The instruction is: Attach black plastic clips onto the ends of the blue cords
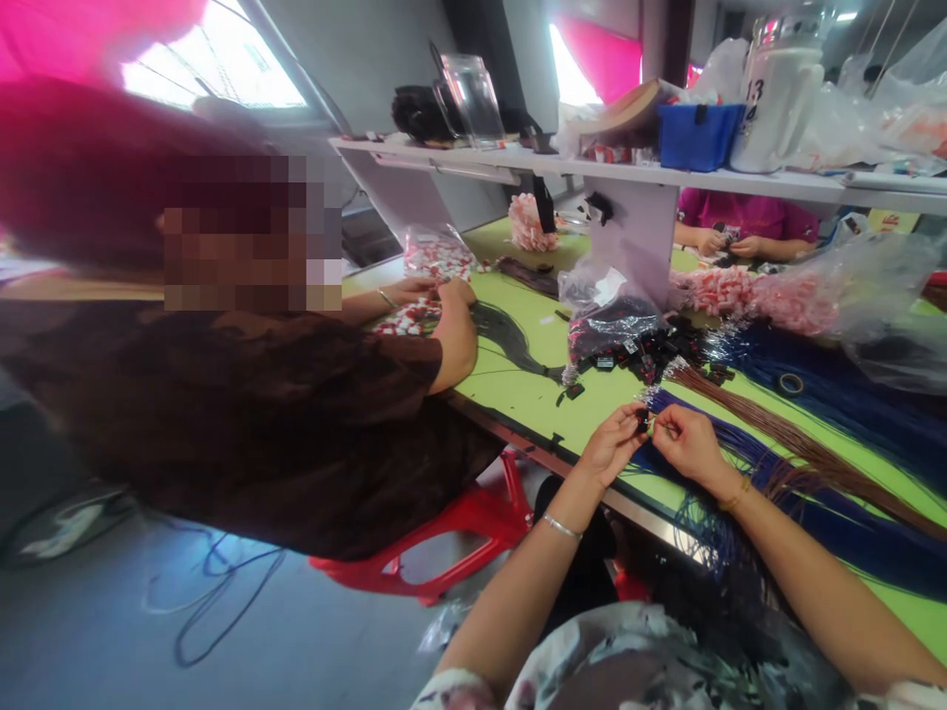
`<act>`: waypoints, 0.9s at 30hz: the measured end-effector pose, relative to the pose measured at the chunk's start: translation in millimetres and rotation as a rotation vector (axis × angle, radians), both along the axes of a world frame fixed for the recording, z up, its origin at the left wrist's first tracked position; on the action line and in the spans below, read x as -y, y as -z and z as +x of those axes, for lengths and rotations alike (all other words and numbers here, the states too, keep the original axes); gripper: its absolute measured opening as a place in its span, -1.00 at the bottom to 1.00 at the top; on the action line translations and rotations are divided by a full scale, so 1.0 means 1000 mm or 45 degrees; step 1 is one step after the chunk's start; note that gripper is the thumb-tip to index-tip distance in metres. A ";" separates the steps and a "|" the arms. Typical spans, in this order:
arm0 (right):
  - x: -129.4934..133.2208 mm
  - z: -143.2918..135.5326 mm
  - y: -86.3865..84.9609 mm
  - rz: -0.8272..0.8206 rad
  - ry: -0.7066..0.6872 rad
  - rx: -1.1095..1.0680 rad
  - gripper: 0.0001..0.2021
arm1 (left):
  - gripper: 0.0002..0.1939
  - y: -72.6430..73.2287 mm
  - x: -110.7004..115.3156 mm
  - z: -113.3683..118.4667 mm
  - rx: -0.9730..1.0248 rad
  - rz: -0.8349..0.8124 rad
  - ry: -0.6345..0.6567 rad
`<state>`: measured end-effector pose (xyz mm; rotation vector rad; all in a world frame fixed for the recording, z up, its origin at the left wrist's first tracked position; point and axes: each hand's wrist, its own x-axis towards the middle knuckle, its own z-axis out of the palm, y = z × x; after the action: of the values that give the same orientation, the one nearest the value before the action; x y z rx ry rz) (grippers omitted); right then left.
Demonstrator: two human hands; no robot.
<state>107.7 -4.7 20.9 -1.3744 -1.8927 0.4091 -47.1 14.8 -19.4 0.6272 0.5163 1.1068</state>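
Near the table's front edge, my left hand (613, 442) is closed on a small black plastic connector (642, 420). My right hand (688, 446) is beside it, its fingertips pinched at the connector on what looks like a thin wire, mostly hidden by the fingers. Blue wires (762, 456) with shiny tips at the far end lie behind and under my right hand and hang over the edge. A bundle of brown wires (784, 440) runs alongside them. Beyond my hands is a heap of loose black connectors (658, 350), partly under a clear plastic bag (614, 296).
At left, a co-worker (222, 424) sits on a red stool (444, 537), hands over red-and-white parts beside grey wires (507, 330). A roll of tape (790, 383) lies on dark blue wires. Above the table runs a shelf (518, 158) with a blue bin (699, 136). Another person sits opposite.
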 end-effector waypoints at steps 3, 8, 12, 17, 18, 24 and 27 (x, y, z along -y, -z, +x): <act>0.000 -0.001 0.004 0.050 -0.019 0.068 -0.88 | -0.64 0.002 0.000 0.002 -0.049 -0.010 -0.026; -0.001 0.000 0.011 0.038 -0.119 0.136 -0.90 | -0.63 0.003 0.002 0.006 -0.151 -0.003 -0.075; -0.001 0.001 0.009 -0.003 -0.156 0.104 -0.88 | -0.61 0.002 0.003 0.007 -0.152 -0.024 -0.117; -0.001 0.001 0.008 -0.021 -0.144 0.081 -0.88 | -0.61 0.004 0.004 0.009 -0.160 -0.018 -0.160; 0.000 0.000 0.008 -0.026 -0.145 0.083 -0.88 | -0.60 0.005 0.005 0.009 -0.161 -0.020 -0.167; 0.001 -0.003 0.010 -0.007 -0.068 0.204 -0.87 | -0.61 0.003 0.007 0.011 -0.200 -0.016 -0.157; -0.009 0.014 0.004 -0.100 -0.100 0.148 -0.82 | -0.65 0.002 0.008 0.011 -0.213 -0.016 -0.143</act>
<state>121.5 4.4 16.6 -1.4047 -2.0496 0.4549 -36.1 7.1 -21.7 0.6902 0.7086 1.1614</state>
